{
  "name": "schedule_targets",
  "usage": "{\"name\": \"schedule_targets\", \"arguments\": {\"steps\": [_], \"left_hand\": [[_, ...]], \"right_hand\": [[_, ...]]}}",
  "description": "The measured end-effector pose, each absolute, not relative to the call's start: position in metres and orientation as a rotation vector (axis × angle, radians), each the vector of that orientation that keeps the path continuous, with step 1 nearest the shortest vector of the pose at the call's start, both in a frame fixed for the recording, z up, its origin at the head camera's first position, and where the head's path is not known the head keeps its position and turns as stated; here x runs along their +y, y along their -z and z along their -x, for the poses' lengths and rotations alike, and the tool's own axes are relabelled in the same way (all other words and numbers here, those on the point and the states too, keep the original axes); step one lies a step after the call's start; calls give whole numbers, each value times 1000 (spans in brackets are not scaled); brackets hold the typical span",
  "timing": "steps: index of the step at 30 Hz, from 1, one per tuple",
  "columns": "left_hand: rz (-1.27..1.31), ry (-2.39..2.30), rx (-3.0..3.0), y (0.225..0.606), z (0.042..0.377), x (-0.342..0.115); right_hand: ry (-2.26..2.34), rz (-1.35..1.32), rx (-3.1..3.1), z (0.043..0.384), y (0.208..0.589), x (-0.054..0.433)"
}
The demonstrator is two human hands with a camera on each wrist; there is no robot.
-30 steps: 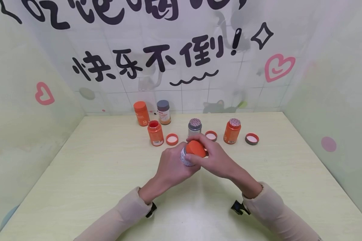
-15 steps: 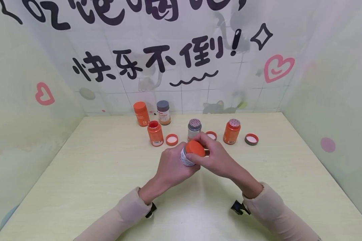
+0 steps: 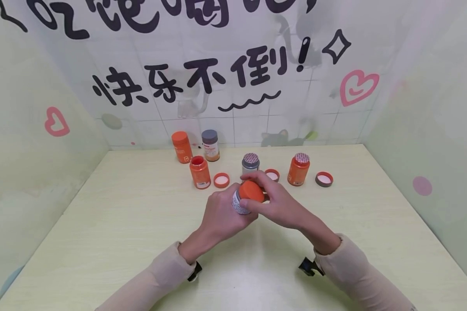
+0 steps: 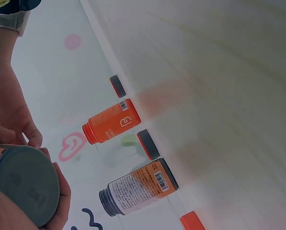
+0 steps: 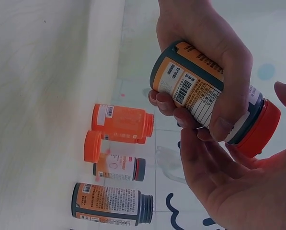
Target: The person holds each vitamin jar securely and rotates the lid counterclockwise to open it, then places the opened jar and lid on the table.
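Note:
My left hand (image 3: 223, 216) grips a grey pill bottle (image 5: 190, 86) with a white and orange label, tilted above the table. An orange screw cap (image 3: 251, 191) sits on its neck. Around that cap curl the fingers and thumb of my right hand (image 3: 280, 205), the thumb on its near side. In the left wrist view the bottle's grey base (image 4: 28, 184) faces the camera. Just behind the hands stands an uncapped grey bottle (image 3: 251, 162) with a patterned seal over its mouth, its lower part hidden by my right fingers.
Along the back stand a capped orange bottle (image 3: 182, 149) and a grey-capped bottle (image 3: 211, 147). Before them is an open orange bottle (image 3: 200, 173) beside a loose cap (image 3: 221, 180). Rightward are another cap (image 3: 272, 174), a sealed orange bottle (image 3: 299, 170) and a dark-sided cap (image 3: 324, 179).
My right fingers lifted slightly along the orange cap half a second ago and now lie round it again. The left hand and the bottle have stayed in place.

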State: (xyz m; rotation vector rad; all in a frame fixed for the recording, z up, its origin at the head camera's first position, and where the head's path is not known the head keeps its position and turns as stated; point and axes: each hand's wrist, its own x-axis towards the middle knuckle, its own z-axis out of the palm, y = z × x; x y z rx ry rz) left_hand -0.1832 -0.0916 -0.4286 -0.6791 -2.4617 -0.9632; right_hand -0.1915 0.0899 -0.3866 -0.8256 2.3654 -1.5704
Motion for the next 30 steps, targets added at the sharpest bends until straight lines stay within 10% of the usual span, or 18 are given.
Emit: {"name": "schedule_targets", "arguments": {"steps": [30], "left_hand": [[652,941,-2495,433,185,-92]], "right_hand": [[1536,862,2475,191,387,91]]}}
